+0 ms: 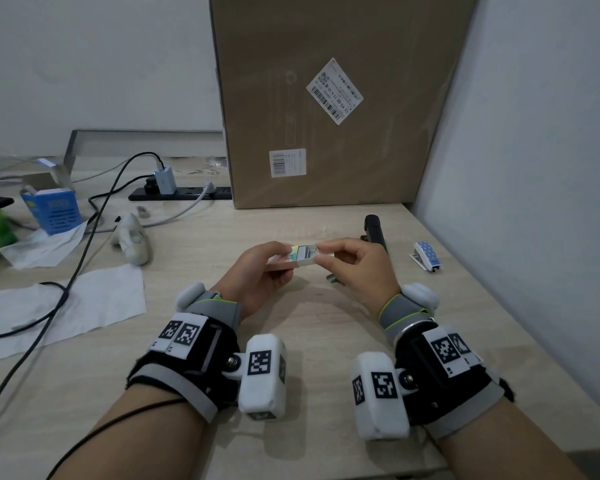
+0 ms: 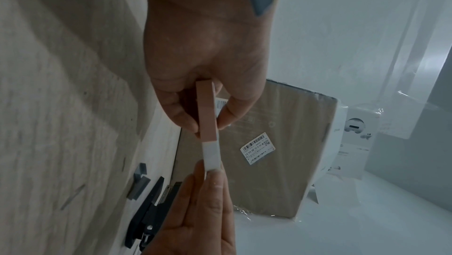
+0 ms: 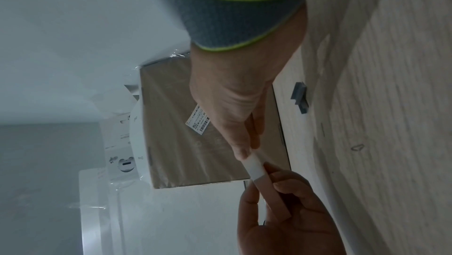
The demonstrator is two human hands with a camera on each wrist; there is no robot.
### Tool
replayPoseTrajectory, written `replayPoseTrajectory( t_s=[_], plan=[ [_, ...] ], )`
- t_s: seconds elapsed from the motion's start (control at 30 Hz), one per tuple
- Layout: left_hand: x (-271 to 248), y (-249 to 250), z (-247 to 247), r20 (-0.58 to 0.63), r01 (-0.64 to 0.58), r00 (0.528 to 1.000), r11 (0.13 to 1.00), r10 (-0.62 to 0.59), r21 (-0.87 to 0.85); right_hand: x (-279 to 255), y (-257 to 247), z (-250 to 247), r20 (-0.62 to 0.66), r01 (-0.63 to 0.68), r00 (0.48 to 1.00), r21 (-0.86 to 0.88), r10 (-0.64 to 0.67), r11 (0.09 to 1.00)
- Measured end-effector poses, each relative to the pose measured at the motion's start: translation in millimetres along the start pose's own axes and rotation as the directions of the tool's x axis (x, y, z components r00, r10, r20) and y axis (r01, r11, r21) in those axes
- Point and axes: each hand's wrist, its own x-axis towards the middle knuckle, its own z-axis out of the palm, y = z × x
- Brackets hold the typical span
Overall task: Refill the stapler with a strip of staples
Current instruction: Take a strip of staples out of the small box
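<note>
Both hands hold a small staple box (image 1: 293,259) above the middle of the wooden table (image 1: 309,323). My left hand (image 1: 283,266) grips its pink sleeve (image 2: 207,112). My right hand (image 1: 321,253) pinches the white inner tray (image 2: 211,154), which is slid partly out to the right; grey staples (image 1: 305,252) show inside it. The black stapler (image 1: 374,233) lies on the table just behind my right hand and looks hinged apart in the left wrist view (image 2: 146,214). Loose grey staple strips (image 3: 299,96) lie on the table beside it.
A tall cardboard box (image 1: 326,116) stands at the back and a white wall (image 1: 534,168) closes the right side. A small blue dotted stapler (image 1: 426,259) sits at the right. Cables and a power strip (image 1: 181,194), tissues (image 1: 84,306) and a blue box (image 1: 56,209) fill the left.
</note>
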Motion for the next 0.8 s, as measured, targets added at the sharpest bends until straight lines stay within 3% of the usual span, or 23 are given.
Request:
replayPoseTrajectory(
  t_s=[0.23, 0.43, 0.53, 0.8],
  plan=[
    [-3.5, -0.6, 1.7, 0.065, 0.024, 0.998, 0.999, -0.021, -0.038, 0.8, 0.8, -0.3, -0.04, -0.015, 0.999, 0.071, 0.018, 0.997],
    [-4.8, 1.5, 4.2, 0.1, -0.038, 0.994, 0.997, 0.044, -0.062, 0.7, 2.0, 0.6, 0.042, -0.158, 0.987, 0.316, 0.153, 0.936],
    [-4.9, 1.5, 3.8, 0.107, -0.051, 0.993, 0.997, 0.057, -0.056, 0.3, 3.6, 1.9, 0.036, -0.157, 0.987, 0.351, 0.155, 0.923],
    [-7.1, 0.6, 6.4, 0.107, -0.091, 0.99, 0.995, 0.087, 0.032, -1.5, -3.3, 1.3, -0.041, 0.016, 0.999, 0.104, -0.012, 0.994]
  ],
)
